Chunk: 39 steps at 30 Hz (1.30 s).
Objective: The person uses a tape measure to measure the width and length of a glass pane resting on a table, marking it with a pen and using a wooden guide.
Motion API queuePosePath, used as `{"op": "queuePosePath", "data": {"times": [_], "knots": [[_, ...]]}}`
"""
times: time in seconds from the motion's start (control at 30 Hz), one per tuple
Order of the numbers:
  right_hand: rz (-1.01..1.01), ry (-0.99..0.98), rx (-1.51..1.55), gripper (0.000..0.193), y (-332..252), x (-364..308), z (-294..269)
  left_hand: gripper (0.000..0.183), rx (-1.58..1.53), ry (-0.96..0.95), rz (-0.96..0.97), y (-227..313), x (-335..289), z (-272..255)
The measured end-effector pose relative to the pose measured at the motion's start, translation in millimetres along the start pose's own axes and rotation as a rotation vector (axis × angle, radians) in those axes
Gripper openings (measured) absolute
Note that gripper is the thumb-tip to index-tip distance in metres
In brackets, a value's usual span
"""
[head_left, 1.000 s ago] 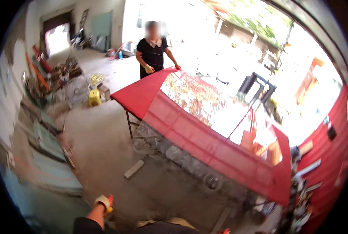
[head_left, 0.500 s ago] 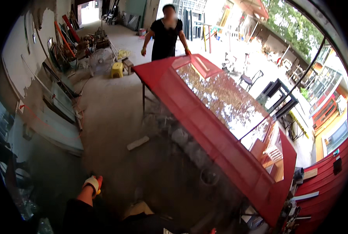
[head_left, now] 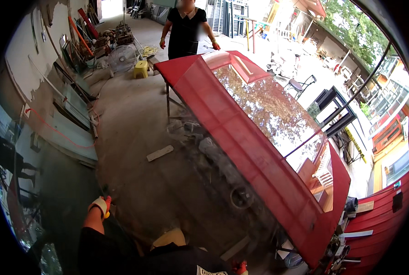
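My left hand (head_left: 100, 206), in a white and red-orange glove, hangs low at the left. Its fingers are closed around a small thing with yellow and dark parts, too small to name. At the lower edge my right hand (head_left: 240, 267) shows only in part, in a red glove; its fingers are hard to make out. To the right of both hands, touching neither, a large red-framed panel (head_left: 241, 137) lies on a stand. Its shiny glass-like middle (head_left: 271, 107) reflects trees and sky. A long dark rod (head_left: 305, 145) appears across it.
A co-worker in black (head_left: 186, 32) stands behind the panel's far end. Glass sheets (head_left: 71, 137) lean along the left wall. A pale board (head_left: 160, 153) and a round pan-like thing (head_left: 241, 197) are on the floor. A yellow stool (head_left: 140, 68) stands farther back.
My view has shifted a little, and more of my right glove shows at the lower edge. The co-worker's gloved hand has come up off the panel's far edge. My left hand stays closed.
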State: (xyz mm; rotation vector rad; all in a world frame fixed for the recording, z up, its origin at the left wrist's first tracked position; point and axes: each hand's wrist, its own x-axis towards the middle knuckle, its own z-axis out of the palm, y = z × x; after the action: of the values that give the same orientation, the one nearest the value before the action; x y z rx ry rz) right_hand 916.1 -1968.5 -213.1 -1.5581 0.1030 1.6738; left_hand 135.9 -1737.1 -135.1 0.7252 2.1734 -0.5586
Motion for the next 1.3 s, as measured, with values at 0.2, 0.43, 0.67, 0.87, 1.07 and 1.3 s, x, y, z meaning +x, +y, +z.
{"op": "queuePosePath", "data": {"times": [0.2, 0.43, 0.67, 0.87, 1.07, 1.3], "knots": [[-0.053, 0.118, 0.04, 0.049, -19.9, -1.2, -4.4, 0.083, -0.084, 0.018, -0.026, -26.6, 15.1, 43.5], [0.08, 0.174, -0.011, 0.044, -61.7, 33.7, -42.3, 0.085, 0.048, 0.078, -0.008, -18.9, -18.2, 76.2], [0.074, 0.121, -0.317, 0.035, -109.9, 68.4, -119.7, 0.086, -0.164, 0.125, -0.103, 39.7, -114.4, 93.4], [0.081, 0.185, -0.243, 0.063, -135.7, 147.6, -169.3, 0.088, -0.226, 0.138, -0.138, 37.7, -98.6, 151.6], [0.182, -0.129, -0.081, 0.079, -170.4, 207.5, -252.0, 0.087, -0.218, 0.085, -0.073, 59.3, -116.2, 197.6], [0.108, 0.216, -0.264, 0.063, -264.4, 90.2, -133.2, 0.086, -0.146, 0.179, -0.076, 66.6, -133.3, 243.6]]}}
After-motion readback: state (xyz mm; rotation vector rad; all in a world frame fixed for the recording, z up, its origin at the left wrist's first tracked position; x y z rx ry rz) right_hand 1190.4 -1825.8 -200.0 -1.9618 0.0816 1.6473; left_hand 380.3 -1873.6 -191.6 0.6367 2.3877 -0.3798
